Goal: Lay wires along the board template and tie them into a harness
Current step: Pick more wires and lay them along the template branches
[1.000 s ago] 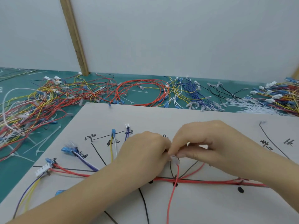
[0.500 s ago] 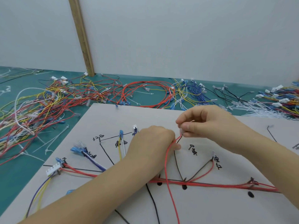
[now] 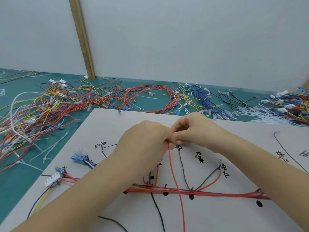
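Both hands meet above the middle of the white board (image 3: 117, 118), which lies on a green desk (image 3: 10, 190). The left hand (image 3: 145, 144) is curled, its fingers closed on the top end of a red wire (image 3: 175, 180); the right hand (image 3: 192, 129) pinches the same end between thumb and forefinger, just beside the left, so the two hands touch. What sits at the wire's tip is hidden by the fingers. From the pinch the red wire hangs down across the board, crosses a red bundle (image 3: 217, 192) running left to right along a drawn black line, and leaves at the board's near edge. Near the board's left edge lie a white connector (image 3: 52, 178) with blue and yellow leads and a blue connector (image 3: 78, 157). Along the desk's far edge and left side sprawl loose wires (image 3: 50, 106) in red, yellow, blue and white, and toward the far right corner a heap of white ties (image 3: 260, 116).
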Demonstrator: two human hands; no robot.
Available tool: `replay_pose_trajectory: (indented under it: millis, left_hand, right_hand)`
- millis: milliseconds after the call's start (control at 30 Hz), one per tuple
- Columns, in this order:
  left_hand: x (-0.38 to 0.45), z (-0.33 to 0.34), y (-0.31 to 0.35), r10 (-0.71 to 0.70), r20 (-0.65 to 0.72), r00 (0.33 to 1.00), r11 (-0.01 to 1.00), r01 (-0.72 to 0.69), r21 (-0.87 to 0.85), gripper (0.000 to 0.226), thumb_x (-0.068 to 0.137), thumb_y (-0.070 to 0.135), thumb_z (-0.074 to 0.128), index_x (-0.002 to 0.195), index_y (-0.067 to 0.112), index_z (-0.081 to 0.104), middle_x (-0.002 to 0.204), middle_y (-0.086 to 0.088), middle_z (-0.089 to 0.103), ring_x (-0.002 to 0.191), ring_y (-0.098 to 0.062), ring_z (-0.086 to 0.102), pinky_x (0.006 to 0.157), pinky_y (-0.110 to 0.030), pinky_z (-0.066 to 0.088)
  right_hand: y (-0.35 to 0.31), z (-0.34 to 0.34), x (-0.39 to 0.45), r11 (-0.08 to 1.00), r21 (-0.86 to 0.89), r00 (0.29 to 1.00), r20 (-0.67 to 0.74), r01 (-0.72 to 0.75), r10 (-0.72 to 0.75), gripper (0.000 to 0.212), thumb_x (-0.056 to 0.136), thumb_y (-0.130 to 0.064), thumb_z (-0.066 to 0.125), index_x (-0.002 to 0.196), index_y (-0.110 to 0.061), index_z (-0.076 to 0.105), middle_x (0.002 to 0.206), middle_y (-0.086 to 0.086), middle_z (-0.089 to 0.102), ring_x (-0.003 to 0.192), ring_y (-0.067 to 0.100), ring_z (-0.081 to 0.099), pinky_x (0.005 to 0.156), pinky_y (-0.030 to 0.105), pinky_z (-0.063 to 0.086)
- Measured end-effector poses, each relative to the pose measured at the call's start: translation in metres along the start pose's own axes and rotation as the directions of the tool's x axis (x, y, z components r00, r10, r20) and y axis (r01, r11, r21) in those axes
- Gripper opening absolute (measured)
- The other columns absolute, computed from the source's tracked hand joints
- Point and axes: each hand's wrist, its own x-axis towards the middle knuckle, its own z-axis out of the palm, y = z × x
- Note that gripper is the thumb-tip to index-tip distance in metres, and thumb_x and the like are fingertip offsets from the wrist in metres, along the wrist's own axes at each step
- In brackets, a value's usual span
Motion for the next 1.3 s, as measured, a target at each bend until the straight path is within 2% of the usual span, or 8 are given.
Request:
replay_pose_trajectory:
  millis: [200, 400, 533, 667, 933, 1067, 1200, 1300]
  left_hand:
    - [-0.001, 0.006, -0.004, 0.195, 0.313, 0.93, 0.969, -0.233, 0.089, 0.025, 0.083, 0.039, 0.06, 0.107, 0.037, 0.067, 0.107, 0.008, 0.06, 0.097, -0.009, 0.039, 0.086, -0.032, 0.042]
    - [-0.001, 0.014, -0.004, 0.31, 0.291, 0.905, 0.944, -0.33, 0.02, 0.027, 0.081, 0.042, 0.062, 0.102, 0.028, 0.071, 0.099, 0.01, 0.06, 0.093, -0.002, 0.026, 0.081, -0.024, 0.034]
    - [-0.004, 0.013, 0.0, 0.343, 0.327, 0.881, 0.933, -0.36, -0.01, 0.026, 0.082, 0.043, 0.059, 0.1, 0.029, 0.072, 0.089, 0.012, 0.054, 0.082, 0.004, 0.02, 0.079, -0.025, 0.036]
    - [-0.006, 0.011, 0.002, 0.363, 0.332, 0.871, 0.925, -0.38, -0.013, 0.025, 0.081, 0.045, 0.059, 0.097, 0.031, 0.072, 0.071, 0.014, 0.041, 0.082, 0.001, 0.024, 0.077, -0.028, 0.038]
    - [-0.011, 0.012, 0.007, 0.423, 0.324, 0.847, 0.905, -0.378, -0.194, 0.017, 0.08, 0.044, 0.063, 0.086, 0.032, 0.074, 0.081, 0.011, 0.06, 0.087, -0.001, 0.037, 0.076, -0.022, 0.038]
    - [-0.014, 0.013, 0.01, 0.345, 0.303, 0.888, 0.938, -0.313, -0.151, 0.021, 0.078, 0.045, 0.063, 0.086, 0.028, 0.072, 0.082, 0.012, 0.062, 0.089, -0.003, 0.044, 0.082, -0.029, 0.042]
    - [-0.019, 0.013, 0.015, 0.33, 0.251, 0.91, 0.94, -0.293, -0.173, 0.022, 0.077, 0.045, 0.064, 0.095, 0.033, 0.06, 0.076, 0.021, 0.052, 0.08, 0.002, 0.041, 0.073, -0.01, 0.033]
    - [-0.022, 0.017, 0.021, 0.393, 0.252, 0.884, 0.916, -0.353, -0.191, 0.016, 0.081, 0.04, 0.062, 0.093, 0.03, 0.064, 0.081, 0.016, 0.054, 0.084, -0.002, 0.041, 0.074, -0.013, 0.034]
  right_hand:
    - [-0.012, 0.009, -0.002, 0.913, -0.36, 0.979, 0.006, 0.191, -0.202, 0.024, 0.07, -0.002, 0.068, 0.063, -0.024, 0.065, 0.064, -0.002, 0.067, 0.053, -0.001, 0.056, 0.055, 0.011, 0.045]
    - [-0.013, 0.005, -0.019, 0.932, -0.283, 0.973, 0.026, 0.226, -0.228, 0.021, 0.078, -0.001, 0.061, 0.078, -0.021, 0.066, 0.075, -0.007, 0.068, 0.064, 0.002, 0.06, 0.066, 0.014, 0.047]
    - [-0.014, -0.011, -0.058, 0.945, -0.238, 0.974, 0.012, 0.224, -0.227, 0.008, 0.08, -0.03, 0.062, 0.073, -0.028, 0.065, 0.07, -0.015, 0.065, 0.064, 0.002, 0.06, 0.063, 0.016, 0.047]
    - [-0.008, -0.014, -0.102, 0.94, -0.31, 0.979, 0.181, 0.144, -0.091, 0.02, 0.069, -0.05, 0.07, 0.084, -0.041, 0.061, 0.077, -0.02, 0.065, 0.062, -0.003, 0.057, 0.059, 0.012, 0.044]
    - [0.003, -0.003, -0.131, 0.95, -0.309, 0.988, 0.152, 0.039, 0.009, 0.015, 0.084, -0.026, 0.057, 0.073, -0.036, 0.058, 0.067, -0.027, 0.058, 0.043, -0.001, 0.054, 0.05, 0.01, 0.042]
    - [0.005, 0.005, -0.132, 0.921, -0.384, 0.993, 0.113, 0.071, -0.03, 0.016, 0.081, -0.03, 0.058, 0.068, -0.04, 0.06, 0.069, -0.032, 0.054, 0.058, -0.011, 0.05, 0.056, 0.007, 0.037]
    - [0.01, -0.001, -0.13, 0.92, -0.385, 0.991, 0.129, 0.079, -0.031, 0.01, 0.081, -0.028, 0.063, 0.079, -0.035, 0.07, 0.07, -0.036, 0.053, 0.061, -0.012, 0.05, 0.058, 0.007, 0.037]
    - [0.01, -0.017, -0.129, 0.91, -0.404, 0.987, 0.159, 0.093, -0.03, 0.012, 0.081, -0.026, 0.064, 0.079, -0.036, 0.07, 0.066, -0.033, 0.056, 0.059, -0.011, 0.051, 0.057, 0.005, 0.036]
